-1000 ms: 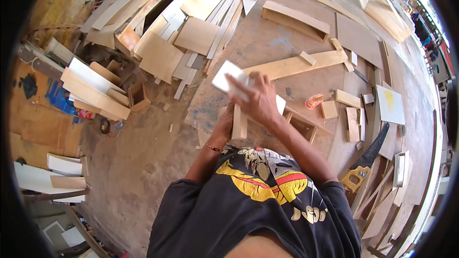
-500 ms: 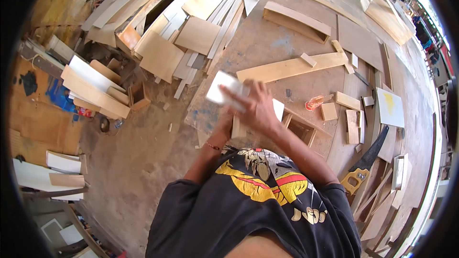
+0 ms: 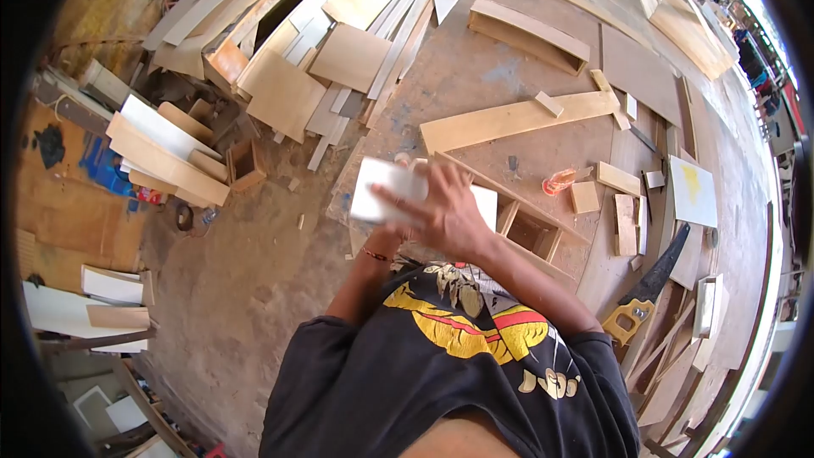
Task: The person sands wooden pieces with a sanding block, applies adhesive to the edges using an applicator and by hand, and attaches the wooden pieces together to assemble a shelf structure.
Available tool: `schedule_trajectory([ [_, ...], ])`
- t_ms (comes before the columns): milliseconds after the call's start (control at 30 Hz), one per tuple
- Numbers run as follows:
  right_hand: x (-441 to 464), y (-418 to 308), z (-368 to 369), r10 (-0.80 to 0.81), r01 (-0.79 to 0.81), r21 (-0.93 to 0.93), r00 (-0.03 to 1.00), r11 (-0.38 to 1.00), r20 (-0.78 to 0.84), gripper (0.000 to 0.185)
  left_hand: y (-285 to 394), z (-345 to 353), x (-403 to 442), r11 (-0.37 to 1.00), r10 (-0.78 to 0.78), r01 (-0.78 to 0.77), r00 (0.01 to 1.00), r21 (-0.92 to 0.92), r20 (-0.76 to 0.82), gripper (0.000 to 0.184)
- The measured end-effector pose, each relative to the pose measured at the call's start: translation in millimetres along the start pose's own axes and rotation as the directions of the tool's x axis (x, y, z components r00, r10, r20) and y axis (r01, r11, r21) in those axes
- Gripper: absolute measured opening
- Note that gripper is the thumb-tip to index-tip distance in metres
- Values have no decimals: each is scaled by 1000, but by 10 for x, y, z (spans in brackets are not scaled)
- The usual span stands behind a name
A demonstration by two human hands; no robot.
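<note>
My right hand (image 3: 448, 210) is on a white rectangular piece (image 3: 366, 191), one finger stretched across its top face. Motion blurs the piece, and I cannot make out whether it is a sheet or a block. Below it, my left hand (image 3: 395, 231) is mostly covered, its fingers hidden; a bracelet circles that wrist. Both hands are over the near left end of a narrow wooden frame (image 3: 549, 246) with dividers, lying in front of my body. A white panel (image 3: 485, 203) shows inside the frame, just right of my right hand.
A long board (image 3: 517, 121) lies beyond the frame on the worktable. To the right are a red-orange bottle (image 3: 560, 181), small wood blocks (image 3: 584, 198) and a handsaw (image 3: 649, 288). An open wooden box (image 3: 530, 36) is farther off. Stacked panels (image 3: 352, 58) fill the upper left.
My right hand and the white piece have moved toward my body and slightly left. More of the wooden frame's far edge now shows. The surroundings have stayed put.
</note>
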State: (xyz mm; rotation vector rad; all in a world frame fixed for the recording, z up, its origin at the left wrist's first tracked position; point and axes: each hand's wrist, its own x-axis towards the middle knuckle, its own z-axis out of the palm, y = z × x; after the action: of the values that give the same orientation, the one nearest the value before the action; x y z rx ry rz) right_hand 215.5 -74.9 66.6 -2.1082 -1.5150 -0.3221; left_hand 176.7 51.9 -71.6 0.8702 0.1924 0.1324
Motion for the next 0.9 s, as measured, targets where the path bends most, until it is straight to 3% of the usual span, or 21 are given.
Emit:
schedule_trajectory([
  [133, -145, -140, -143, -18, 13, 73, 997, 997, 69, 54, 17, -213, -7, 922, 72, 11, 977, -387, 201, 54],
  [167, -190, -123, -108, 88, -88, 253, 996, 963, 12, 53, 27, -234, -22, 879, 104, 25, 965, -477, 242, 53],
  [200, -220, -95, -55, 199, -168, 426, 980, 889, -28, 52, 198, -63, 14, 865, -6, 42, 997, -499, 74, 56],
  [233, -263, -45, 57, 389, -339, 573, 920, 746, 38, 58, 367, 108, 51, 849, -115, 47, 989, -526, -97, 58],
  [267, -251, 14, 139, 384, -336, 572, 922, 748, 38, 58, 251, -86, 79, 737, -38, 90, 995, -670, 92, 57],
  [300, -218, 79, 210, 484, -320, 754, 875, 573, 5, 61, 228, -167, 86, 614, 41, 195, 960, -765, 278, 55],
  [333, -202, 133, 286, 582, -259, 893, 813, 369, -4, 64, 172, -213, 98, 607, 47, 191, 960, -771, 276, 54],
  [367, -227, 163, 377, 596, -295, 857, 803, 422, -17, 81, 209, -147, 89, 601, 53, 188, 960, -777, 273, 53],
  [433, -142, 50, 321, 577, -300, 837, 817, 458, -22, 85, 357, 72, -13, 825, 10, -20, 1000, -564, -21, 51],
  [467, -95, -15, 277, 552, -305, 814, 833, 494, -23, 90, 402, 197, -60, 826, 8, -19, 1000, -564, -22, 51],
  [533, -62, -16, 277, 580, -353, 790, 815, 501, -4, 86, 481, 414, -122, 889, -35, -139, 930, -436, -367, 49],
  [600, -54, 54, 326, 603, -404, 856, 785, 324, 142, 69, 547, 459, -199, 887, -5, -154, 939, -436, -343, 49],
  [633, -73, 74, 308, 603, -405, 855, 785, 324, 144, 69, 563, 457, -241, 883, 24, -170, 947, -438, -319, 50],
  [667, -38, 44, 185, 613, -443, 875, 752, 196, 244, 61, 584, 424, -286, 882, 23, -171, 947, -440, -321, 50],
  [700, -18, 42, 114, 610, -475, 877, 715, 64, 343, 53, 616, 379, -332, 958, 6, -94, 950, -269, -311, 54],
  [733, -23, 89, 104, 610, -477, 877, 714, 64, 343, 53, 630, 362, -365, 996, -13, -14, 953, -87, -303, 61],
  [767, -32, 149, 91, 562, -499, 863, 738, 81, 374, 49, 614, 383, -390, 996, -14, -13, 953, -87, -303, 61],
  [800, -28, 194, 62, 514, -518, 850, 758, 100, 401, 45, 594, 415, -402, 910, 334, -173, 843, 376, -421, 74],
  [833, -26, 218, 8, 495, -553, 817, 762, 164, 417, 40, 598, 445, -396, 606, 665, -206, 660, 768, -348, 87],
  [867, -14, 238, -18, 499, -552, 818, 761, 162, 415, 40, 711, 495, -412, 605, 664, -206, 664, 769, -344, 87],
  [900, -20, 247, -25, 481, -558, 824, 751, 97, 452, 40, 883, 562, -472, 380, 651, -228, 755, 897, -84, 98],
])
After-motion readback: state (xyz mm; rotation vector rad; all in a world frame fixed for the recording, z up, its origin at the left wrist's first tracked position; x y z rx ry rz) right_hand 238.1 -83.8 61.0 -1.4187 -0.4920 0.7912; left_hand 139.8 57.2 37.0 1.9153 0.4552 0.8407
